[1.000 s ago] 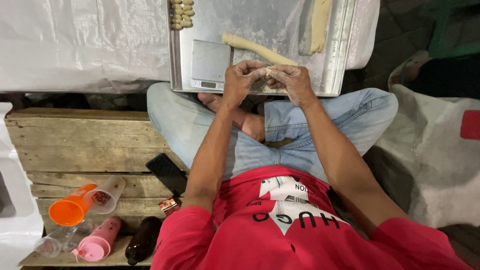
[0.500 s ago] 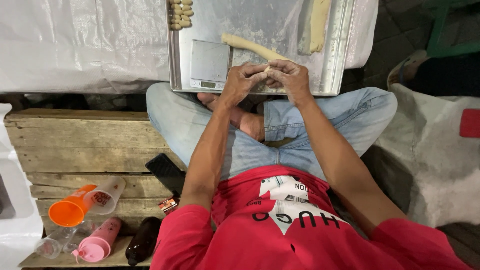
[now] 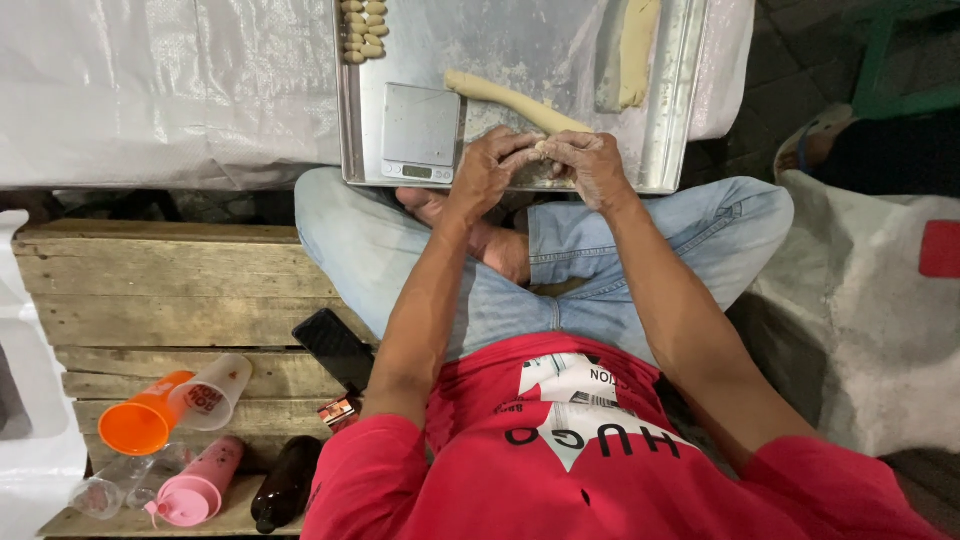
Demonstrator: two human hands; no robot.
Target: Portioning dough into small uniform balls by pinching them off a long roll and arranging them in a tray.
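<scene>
Left hand: the left hand (image 3: 487,170) lies at the near edge of the metal tray (image 3: 670,120), its grip curled and pressed together around a small piece of dough (image 3: 540,150) that it shares with the other hand.
Right hand: the right hand (image 3: 590,165) sits at 3 o'clock of the left one, touching it; its fingertips pinch the same piece, and both hands are dusted with flour.
Piece of dough: only a pale bit shows between the two sets of fingertips, just above the tray's near rim; the rest is hidden by the fingers.
Dough rope: a long dough rope (image 3: 515,100) lies slanted on the tray, running from 11 o'clock of the hands down to the fingertips, where it meets them.
Scale: a small digital scale (image 3: 420,130) stands on the tray at 9 o'clock of the left hand, just beside it.
Dough slab: a pale dough slab (image 3: 638,50) lies upright along the tray's right side, at 1 o'clock of the hands, well apart.
Shaped pieces: a cluster of small shaped pieces (image 3: 363,30) sits in the tray's far left corner, at 11 o'clock.
Pallet: a wooden pallet (image 3: 150,290) lies at 8 o'clock of the hands and carries a dark phone (image 3: 335,348), an orange funnel (image 3: 140,420), a clear cup (image 3: 215,390), a pink bottle (image 3: 200,485) and a dark bottle (image 3: 285,485).
</scene>
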